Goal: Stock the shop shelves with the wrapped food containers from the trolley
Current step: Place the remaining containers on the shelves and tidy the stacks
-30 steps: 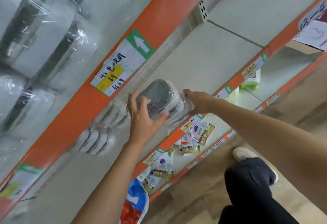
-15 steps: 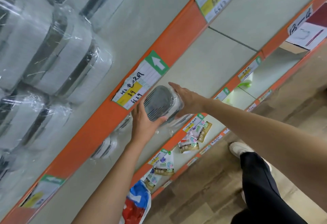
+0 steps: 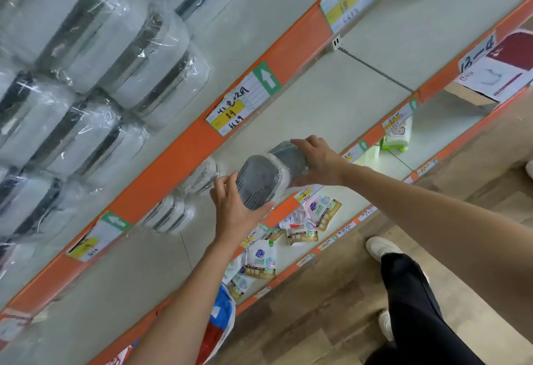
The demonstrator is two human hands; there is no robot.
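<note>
Two plastic-wrapped food containers with grey lids are in my hands at the front of the middle shelf (image 3: 331, 99). My left hand (image 3: 233, 209) grips the nearer container (image 3: 256, 181) from below. My right hand (image 3: 317, 161) holds the farther container (image 3: 288, 154) from the right side. The two containers touch each other. Further back on the same shelf lie other wrapped containers (image 3: 199, 176), partly hidden under the orange shelf edge (image 3: 173, 168). The upper shelf carries several stacked wrapped containers (image 3: 115, 56). The trolley is not in view.
Price labels (image 3: 239, 105) hang on the orange edges. The lower shelf holds several flat sachet packs (image 3: 300, 220) and a green-and-white pack (image 3: 399, 137). A red, white and blue bag (image 3: 219, 324) hangs below. My dark trouser leg (image 3: 409, 301) and white shoe (image 3: 380, 246) stand on the wooden floor.
The view has tilted up, showing more of the upper shelf. My right hand has moved right along the shelf with the farther container, which now shows its grey lid beside the nearer one.
</note>
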